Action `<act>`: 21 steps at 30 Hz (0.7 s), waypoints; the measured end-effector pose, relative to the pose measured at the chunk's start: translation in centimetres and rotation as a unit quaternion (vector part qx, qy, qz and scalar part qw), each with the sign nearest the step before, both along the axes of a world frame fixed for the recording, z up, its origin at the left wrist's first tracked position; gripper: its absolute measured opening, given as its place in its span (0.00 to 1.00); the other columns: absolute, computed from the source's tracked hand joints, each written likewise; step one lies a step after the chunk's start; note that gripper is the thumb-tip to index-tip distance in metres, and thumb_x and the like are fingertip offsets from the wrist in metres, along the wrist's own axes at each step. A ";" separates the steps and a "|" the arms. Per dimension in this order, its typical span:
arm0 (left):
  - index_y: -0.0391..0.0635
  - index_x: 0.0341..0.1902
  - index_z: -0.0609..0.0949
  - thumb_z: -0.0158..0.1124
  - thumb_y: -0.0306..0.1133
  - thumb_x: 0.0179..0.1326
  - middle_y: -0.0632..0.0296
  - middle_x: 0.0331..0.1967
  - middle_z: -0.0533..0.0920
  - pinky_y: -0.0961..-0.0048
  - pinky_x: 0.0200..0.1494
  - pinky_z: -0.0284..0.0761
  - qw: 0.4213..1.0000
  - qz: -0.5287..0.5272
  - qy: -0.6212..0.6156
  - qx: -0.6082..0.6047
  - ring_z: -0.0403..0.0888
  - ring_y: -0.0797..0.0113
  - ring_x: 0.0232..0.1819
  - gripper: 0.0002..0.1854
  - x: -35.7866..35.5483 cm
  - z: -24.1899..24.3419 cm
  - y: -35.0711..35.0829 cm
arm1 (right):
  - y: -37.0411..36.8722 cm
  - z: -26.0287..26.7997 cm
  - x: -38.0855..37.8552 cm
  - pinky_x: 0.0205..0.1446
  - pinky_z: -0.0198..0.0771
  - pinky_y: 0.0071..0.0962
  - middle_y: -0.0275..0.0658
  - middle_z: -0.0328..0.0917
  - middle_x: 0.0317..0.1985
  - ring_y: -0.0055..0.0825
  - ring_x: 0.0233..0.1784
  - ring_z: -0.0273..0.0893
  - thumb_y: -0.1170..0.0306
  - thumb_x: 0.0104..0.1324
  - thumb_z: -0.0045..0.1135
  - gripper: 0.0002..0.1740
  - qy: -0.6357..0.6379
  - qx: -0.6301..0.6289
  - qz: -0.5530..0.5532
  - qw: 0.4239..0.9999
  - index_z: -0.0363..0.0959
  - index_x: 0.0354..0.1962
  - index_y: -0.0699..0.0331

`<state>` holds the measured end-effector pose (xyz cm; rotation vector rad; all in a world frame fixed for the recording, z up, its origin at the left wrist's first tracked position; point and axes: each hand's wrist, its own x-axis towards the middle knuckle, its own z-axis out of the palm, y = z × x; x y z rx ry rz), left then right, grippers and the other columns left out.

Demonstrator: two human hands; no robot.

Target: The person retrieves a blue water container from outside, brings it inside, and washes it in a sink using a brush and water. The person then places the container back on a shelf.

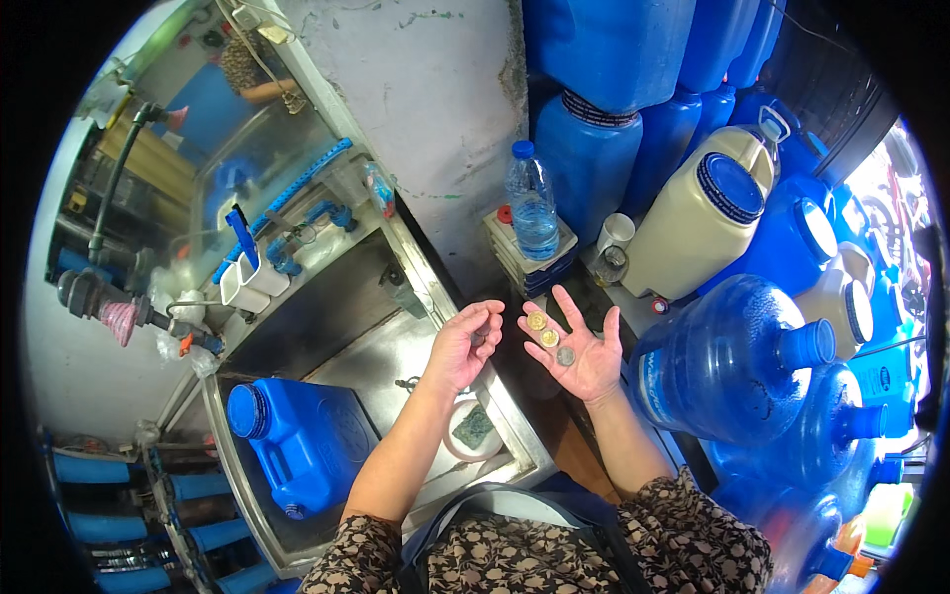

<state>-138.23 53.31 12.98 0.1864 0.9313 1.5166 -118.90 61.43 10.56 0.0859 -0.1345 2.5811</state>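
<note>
My right hand (582,356) is turned palm up with its fingers spread. Across its fingers and palm lie two gold-coloured coins (548,338) and a silver-coloured coin (565,356). Just left of it, above the edge of the steel sink, my left hand (467,341) is curled around what look like silver-coloured coins (477,338), partly hidden by the fingers. A blue plastic jerrycan (312,445) with a blue cap lies in the sink. Near my left forearm, a round white dish (479,453) holds a dark green scouring pad (473,428).
The steel sink's rim (438,289) runs beside my left hand. Beyond the hands, a clear water bottle (533,215) stands on a stack of boxes or books. Large blue water jugs (720,356) and a cream jerrycan (690,215) crowd the right side. White holders (252,282) sit behind the sink.
</note>
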 end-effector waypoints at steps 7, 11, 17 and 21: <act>0.50 0.41 0.86 0.73 0.36 0.49 0.63 0.24 0.83 0.75 0.26 0.72 0.744 -0.060 0.664 0.044 0.78 0.72 0.22 0.14 4.0 0.3 0.5 | 0.5 -0.9 -0.3 0.71 0.54 0.49 0.56 0.44 0.72 0.52 0.72 0.50 0.30 0.64 0.29 0.48 0.013 -0.032 -0.010 0.999 0.41 0.72 0.50; 0.51 0.38 0.86 0.71 0.40 0.48 0.59 0.27 0.84 0.65 0.29 0.78 0.618 -0.060 0.781 0.062 0.83 0.57 0.28 0.13 4.3 -0.8 1.0 | 0.3 -2.6 -0.9 0.70 0.57 0.45 0.56 0.50 0.69 0.49 0.70 0.55 0.34 0.67 0.32 0.47 -0.070 -0.009 -0.037 0.997 0.41 0.71 0.56; 0.47 0.35 0.86 0.66 0.38 0.55 0.54 0.24 0.83 0.69 0.28 0.74 0.679 -0.060 0.731 -0.031 0.82 0.61 0.24 0.09 3.8 -3.4 2.9 | 3.1 -8.2 -3.1 0.53 0.71 0.36 0.48 0.75 0.47 0.37 0.50 0.74 0.52 0.69 0.48 0.29 -0.378 -0.016 -0.015 0.926 0.63 0.58 0.64; 0.38 0.33 0.85 0.66 0.38 0.57 0.63 0.16 0.79 0.73 0.26 0.68 0.811 -0.025 0.580 -0.062 0.71 0.77 0.20 0.13 2.8 -3.5 4.3 | 9.2 -12.3 -7.0 0.17 0.61 0.25 0.34 0.70 0.21 0.24 0.18 0.70 0.64 0.63 0.58 0.10 -0.541 -0.014 -0.146 0.828 0.68 0.36 0.58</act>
